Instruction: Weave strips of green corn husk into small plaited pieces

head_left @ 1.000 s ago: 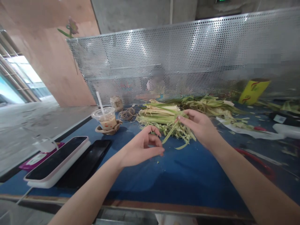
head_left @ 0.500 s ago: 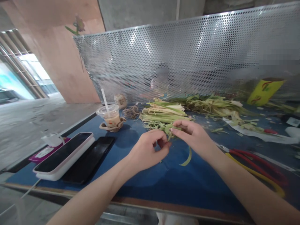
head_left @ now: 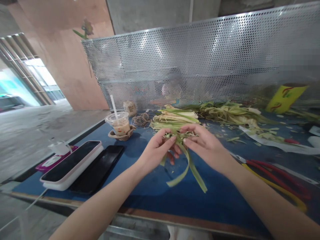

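Note:
Over the middle of the blue table, both hands work close together at long, narrow green leaf strips (head_left: 185, 166). My left hand (head_left: 156, 148) is closed on them, its thumb pressed near their upper part and its fingertips showing behind. On the other side, my right hand (head_left: 206, 146) has curled fingers, with the thumb and forefinger at the same strips. Two strip ends hang down towards me. Just behind the hands lies a pile of pale green and cream strips (head_left: 175, 116), and small green scraps (head_left: 191, 134) are partly covered by the fingers.
To the left are a cup with a straw (head_left: 120, 123), string (head_left: 141, 120), a black phone (head_left: 100, 168) and a pink-edged device (head_left: 72, 163). Red-handled shears (head_left: 272, 170) lie right. More leaves (head_left: 225, 113), a yellow tube (head_left: 286, 96) and a perforated metal screen (head_left: 200, 60) stand behind.
My left hand has turned and opened somewhat around the strips, with fingertips now showing below. The leaf strips hang longer, two ends visible instead of one. The view has shifted slightly.

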Motion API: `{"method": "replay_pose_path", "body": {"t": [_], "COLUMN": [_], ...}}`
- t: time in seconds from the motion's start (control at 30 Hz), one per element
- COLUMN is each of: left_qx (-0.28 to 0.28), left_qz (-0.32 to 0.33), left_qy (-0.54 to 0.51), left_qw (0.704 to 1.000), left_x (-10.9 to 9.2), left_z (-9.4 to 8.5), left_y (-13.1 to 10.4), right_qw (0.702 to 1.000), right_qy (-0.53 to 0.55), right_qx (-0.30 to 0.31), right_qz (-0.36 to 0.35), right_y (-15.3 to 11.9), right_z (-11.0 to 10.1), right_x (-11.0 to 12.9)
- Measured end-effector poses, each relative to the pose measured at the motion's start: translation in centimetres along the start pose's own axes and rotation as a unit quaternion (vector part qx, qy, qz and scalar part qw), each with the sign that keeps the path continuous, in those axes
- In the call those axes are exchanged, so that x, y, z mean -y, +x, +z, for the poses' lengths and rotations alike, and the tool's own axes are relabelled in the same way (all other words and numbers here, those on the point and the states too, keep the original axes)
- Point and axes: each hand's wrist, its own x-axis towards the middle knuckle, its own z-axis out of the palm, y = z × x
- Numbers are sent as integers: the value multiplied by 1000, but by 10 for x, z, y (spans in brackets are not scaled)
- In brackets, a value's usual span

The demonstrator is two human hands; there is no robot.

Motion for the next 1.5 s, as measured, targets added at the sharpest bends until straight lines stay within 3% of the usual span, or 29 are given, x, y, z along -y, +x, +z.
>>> {"method": "replay_pose_path", "body": {"t": [0.1,0.3,0.43,0.67,0.77,0.93,1.17,1.3,1.5], "left_qx": [-11,-11,-12,-17,-19,-51,-57,-64,-51], "left_qz": [6,13,11,6,3,-20,38,44,56], "left_qy": [-4,11,-6,-30,2,71,65,45,90], "left_qw": [1000,1000,1000,999,1000,996,996,996,993], "left_x": [-1,-1,1,3,3,4,4,1,3], "left_z": [-2,-3,-4,0,0,-1,-2,-3,-1], "left_y": [0,0,1,1,1,1,2,1,-2], "right_qw": [1000,997,995,996,997,996,990,991,984], "right_qy": [6,-40,-78,-38,-34,-60,-103,-64,145], "right_qx": [-12,67,49,61,60,58,86,98,85], "right_qz": [14,19,27,50,21,34,49,69,56], "right_y": [4,4,3,2,2,0,1,0,0], "right_z": [-7,-11,-9,0,2,2,-3,-7,10], "right_x": [-1,-1,3,0,-2,1,9,9,1]}}
